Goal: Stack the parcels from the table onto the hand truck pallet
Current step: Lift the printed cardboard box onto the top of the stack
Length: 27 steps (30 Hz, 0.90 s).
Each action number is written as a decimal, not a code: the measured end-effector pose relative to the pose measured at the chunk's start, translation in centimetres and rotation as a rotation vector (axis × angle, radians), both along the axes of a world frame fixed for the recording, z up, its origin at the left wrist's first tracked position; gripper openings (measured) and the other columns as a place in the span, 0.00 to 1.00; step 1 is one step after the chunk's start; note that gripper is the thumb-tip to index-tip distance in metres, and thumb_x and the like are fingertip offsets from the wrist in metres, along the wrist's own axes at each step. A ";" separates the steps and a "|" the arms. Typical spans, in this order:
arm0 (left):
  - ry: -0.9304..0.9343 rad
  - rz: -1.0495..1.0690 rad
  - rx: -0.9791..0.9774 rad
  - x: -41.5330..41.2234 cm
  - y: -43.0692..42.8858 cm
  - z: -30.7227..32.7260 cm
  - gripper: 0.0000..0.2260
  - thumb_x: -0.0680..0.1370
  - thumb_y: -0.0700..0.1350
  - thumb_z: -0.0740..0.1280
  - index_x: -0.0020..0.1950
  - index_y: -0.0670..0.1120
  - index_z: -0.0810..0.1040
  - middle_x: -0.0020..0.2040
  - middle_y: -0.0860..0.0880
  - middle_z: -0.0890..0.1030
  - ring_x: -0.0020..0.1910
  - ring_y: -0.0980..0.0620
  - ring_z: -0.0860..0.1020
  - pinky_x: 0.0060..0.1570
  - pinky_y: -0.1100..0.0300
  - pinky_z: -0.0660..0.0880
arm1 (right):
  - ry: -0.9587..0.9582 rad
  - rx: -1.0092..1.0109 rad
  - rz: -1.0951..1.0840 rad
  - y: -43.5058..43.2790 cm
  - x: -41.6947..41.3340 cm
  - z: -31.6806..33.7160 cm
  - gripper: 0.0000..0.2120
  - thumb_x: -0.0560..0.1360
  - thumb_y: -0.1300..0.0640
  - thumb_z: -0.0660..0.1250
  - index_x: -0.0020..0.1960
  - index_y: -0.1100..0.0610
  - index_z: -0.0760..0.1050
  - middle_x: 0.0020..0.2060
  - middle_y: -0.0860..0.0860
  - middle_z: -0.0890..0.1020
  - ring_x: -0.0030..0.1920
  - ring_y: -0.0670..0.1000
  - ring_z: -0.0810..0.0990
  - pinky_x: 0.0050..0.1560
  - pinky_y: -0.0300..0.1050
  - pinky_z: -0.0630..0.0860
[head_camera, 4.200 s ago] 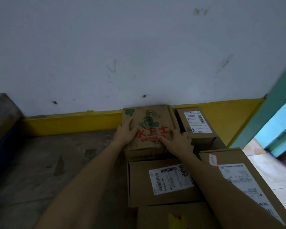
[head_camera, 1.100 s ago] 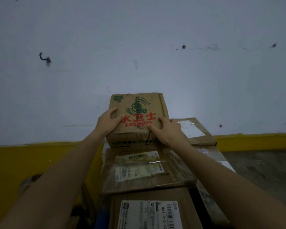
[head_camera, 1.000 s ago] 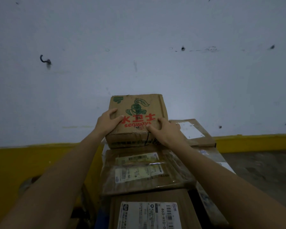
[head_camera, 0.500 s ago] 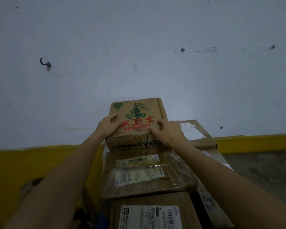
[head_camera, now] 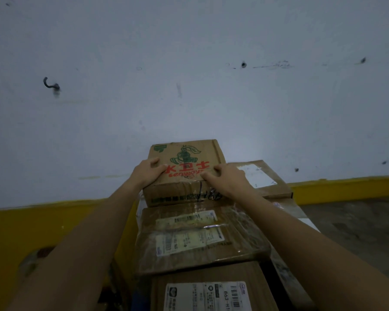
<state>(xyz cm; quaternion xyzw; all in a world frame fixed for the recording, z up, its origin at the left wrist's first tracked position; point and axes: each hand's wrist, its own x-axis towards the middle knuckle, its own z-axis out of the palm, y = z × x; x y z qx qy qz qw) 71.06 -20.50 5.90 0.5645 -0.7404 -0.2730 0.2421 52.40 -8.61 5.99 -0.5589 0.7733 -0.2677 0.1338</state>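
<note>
Left hand [head_camera: 147, 173] and right hand [head_camera: 228, 181] both hold the box [head_camera: 184, 158], one at each near corner. My fingers are bent over its top on either side of the red lettering. The box lies between my hands at arm's reach, with its far edge close to the wall [head_camera: 189, 86]. Its near bottom edge meets the taped parcel [head_camera: 195, 234] below my wrists. A labelled parcel [head_camera: 263, 178] lies just right of the box, partly under my right hand. Whether the box rests fully on the stack I cannot tell.
</note>
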 end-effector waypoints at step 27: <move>0.030 0.041 -0.327 -5.0 10.4 4.6 0.24 0.78 0.52 0.61 0.72 0.46 0.65 0.71 0.42 0.69 0.69 0.42 0.68 0.67 0.50 0.65 | -0.079 -0.179 0.064 9.9 -6.0 0.6 0.29 0.77 0.39 0.56 0.74 0.49 0.58 0.72 0.56 0.63 0.71 0.57 0.62 0.68 0.56 0.64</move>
